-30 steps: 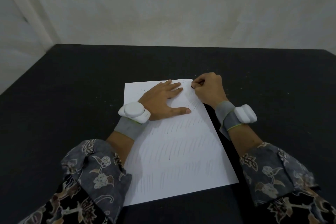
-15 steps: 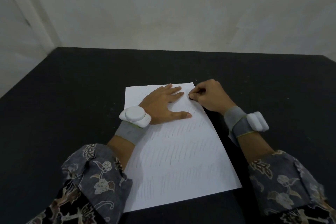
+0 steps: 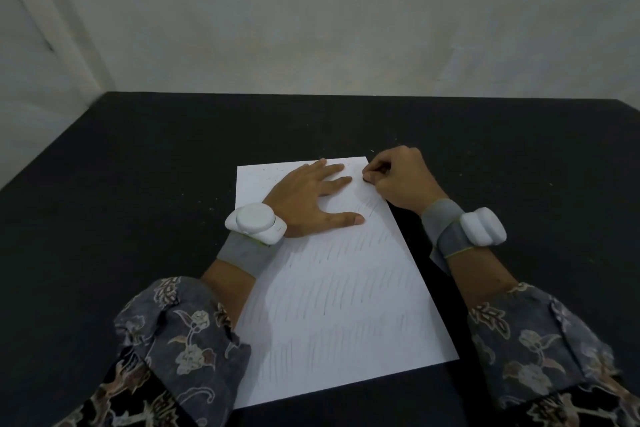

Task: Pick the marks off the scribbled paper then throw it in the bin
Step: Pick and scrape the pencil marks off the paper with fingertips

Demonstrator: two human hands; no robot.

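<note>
A white sheet of paper (image 3: 332, 288) covered with rows of faint pencil strokes lies on the black table (image 3: 138, 184). My left hand (image 3: 308, 198) lies flat on the upper part of the sheet with its fingers spread, pressing it down. At the sheet's far right corner, my right hand (image 3: 398, 177) has curled fingers and pinches a small dark object (image 3: 366, 179) against the paper; the object is too small to identify. Tiny dark crumbs dot the far end of the sheet. No bin is in view.
A pale wall (image 3: 311, 28) rises behind the table's far edge. Both wrists wear grey bands with white devices (image 3: 256, 222) (image 3: 483, 227), and patterned sleeves cover the forearms. The table's left edge runs diagonally at the left.
My right hand's fingertips shifted a little from the very corner of the sheet toward me along its right edge. My left hand stayed flat on the paper.
</note>
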